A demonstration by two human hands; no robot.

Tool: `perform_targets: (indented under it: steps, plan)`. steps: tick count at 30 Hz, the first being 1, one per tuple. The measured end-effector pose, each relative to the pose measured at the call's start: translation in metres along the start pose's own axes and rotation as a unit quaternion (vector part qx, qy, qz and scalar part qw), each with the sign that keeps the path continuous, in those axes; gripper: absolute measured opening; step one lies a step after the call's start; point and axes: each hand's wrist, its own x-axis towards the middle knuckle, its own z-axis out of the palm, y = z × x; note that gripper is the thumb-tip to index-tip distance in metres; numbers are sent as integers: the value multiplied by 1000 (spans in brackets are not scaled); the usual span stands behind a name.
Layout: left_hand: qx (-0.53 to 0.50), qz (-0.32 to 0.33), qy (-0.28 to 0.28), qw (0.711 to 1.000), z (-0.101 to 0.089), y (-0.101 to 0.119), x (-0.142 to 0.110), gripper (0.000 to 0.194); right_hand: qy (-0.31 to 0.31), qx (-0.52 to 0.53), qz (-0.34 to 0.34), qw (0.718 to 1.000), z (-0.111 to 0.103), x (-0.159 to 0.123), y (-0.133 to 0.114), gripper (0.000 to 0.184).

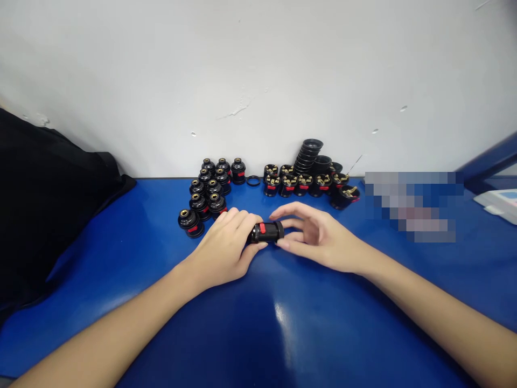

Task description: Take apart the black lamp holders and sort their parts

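Left hand (232, 240) grips black cylinder (269, 231), half-curled right hand (321, 237) perhaps touching; domed black housings (214, 188) look done, tabletop's (242, 323) back-edge brass-topped cups (305, 188) unfinished.

You've a fitting (269, 231) btwn your hands: its L end in your L hand (230, 240), its R end just beside your R hand (313, 237), above the table (258, 334). Behind & L of your L hand stands a cluster of capped fittings (197, 203), reaching back near the wall (258, 81). R of the cluster's rear lies a loose ring (253, 185); R again, behind your R hand, stand pronged fittings (305, 186) in rows, w/ a collar stack (305, 160) behind them (close to the wall, too). Far L: a cloth (52, 215); far R: a box-like item (501, 203), partly out of view.
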Motion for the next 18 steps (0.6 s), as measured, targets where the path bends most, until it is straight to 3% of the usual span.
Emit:
perform_targets:
  steps: [2,6,10,14,18]
  plan:
    - [-1,1,6,1000,-1,0,0,19,7,9,-16,1000,0,0,0,50]
    - [-3,12,16,1000,-2,-1,1,19,13,31,1,999,0,1,2,37]
    - [-5,14,23,1000,-3,-2,1,19,-3,53,-13,998,1,0,3,56]
    - [-9,18,22,1000,-2,-1,1,18,-2,55,23,998,3,0,3,46]
    - [-6,13,23,1000,-2,-1,2,18,21,50,-3,999,5,1,3,60]
